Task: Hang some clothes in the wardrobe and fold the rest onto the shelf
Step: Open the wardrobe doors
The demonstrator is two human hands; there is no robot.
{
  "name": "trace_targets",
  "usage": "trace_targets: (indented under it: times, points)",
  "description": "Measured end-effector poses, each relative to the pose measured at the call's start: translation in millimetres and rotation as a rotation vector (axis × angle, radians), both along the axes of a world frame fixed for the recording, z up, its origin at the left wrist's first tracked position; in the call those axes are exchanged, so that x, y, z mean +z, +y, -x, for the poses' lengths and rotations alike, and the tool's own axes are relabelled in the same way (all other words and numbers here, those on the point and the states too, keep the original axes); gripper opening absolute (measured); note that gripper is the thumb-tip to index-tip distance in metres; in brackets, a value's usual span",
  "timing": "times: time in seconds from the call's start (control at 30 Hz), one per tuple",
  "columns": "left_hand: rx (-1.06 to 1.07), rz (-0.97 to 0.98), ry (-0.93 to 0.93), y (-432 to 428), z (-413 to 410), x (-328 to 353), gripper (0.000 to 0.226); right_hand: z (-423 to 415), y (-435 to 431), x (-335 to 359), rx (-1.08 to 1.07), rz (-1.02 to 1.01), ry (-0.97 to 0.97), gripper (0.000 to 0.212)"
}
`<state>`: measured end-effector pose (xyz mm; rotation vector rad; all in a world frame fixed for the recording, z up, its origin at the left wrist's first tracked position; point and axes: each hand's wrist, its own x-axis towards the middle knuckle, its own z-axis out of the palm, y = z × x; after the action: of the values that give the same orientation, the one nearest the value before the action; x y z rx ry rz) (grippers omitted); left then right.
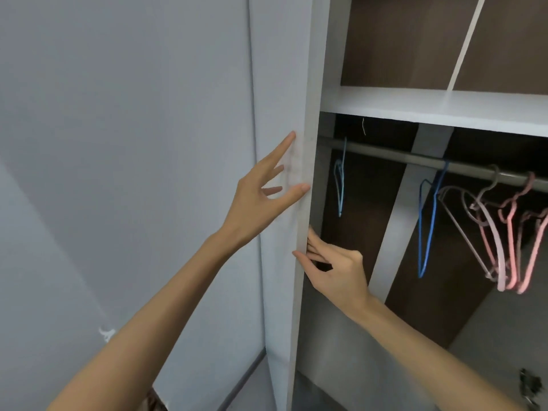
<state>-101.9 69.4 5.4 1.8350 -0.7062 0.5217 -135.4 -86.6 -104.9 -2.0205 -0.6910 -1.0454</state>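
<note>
Wardrobe open at what looks like the very start of the job, a person's two hands on its door. The left hand is spread with straight fingers, the tips of forefinger and thumb touching the door's outer face near its edge. Lower down, the right hand pinches that edge, thumb on the front and fingers curled round behind. Neither hand holds a garment. Just inside, a grey rail runs beneath a white shelf. It carries only bare hangers: a light-blue hanger nearest the door, a blue hanger at mid-rail, and pink hangers bunched to the right with a grey one among them. No folded clothes show on the stretch of shelf in view, and above it only a slanting white divider crosses the brown back panel. Clothes appear nowhere in the shot, and where they lie cannot be told from this view. A small dark object in the lower right corner is too blurred to name. On this evidence nothing has been hung and nothing folded, and the work so far amounts to dealing with the door. By that reading all of it is left to do: fetching the clothes, putting some on hangers on the rail, and folding the rest onto the shelf.
</note>
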Motion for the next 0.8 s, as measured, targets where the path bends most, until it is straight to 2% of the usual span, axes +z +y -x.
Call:
trace_targets:
  times: [0.27,0.53,0.8]
  points:
    - [0.126,0.156,0.039,79,25,-7,0.053,2,70,2,0.106,0.056,0.080,0.044]
    - [0.180,0.196,0.116,145,24,-9,0.051,-13,118,0,0.312,0.351,0.361,0.070]
    - [0.357,0.231,0.204,194,14,-17,0.056,-42,171,4,0.387,0.579,0.447,0.072]
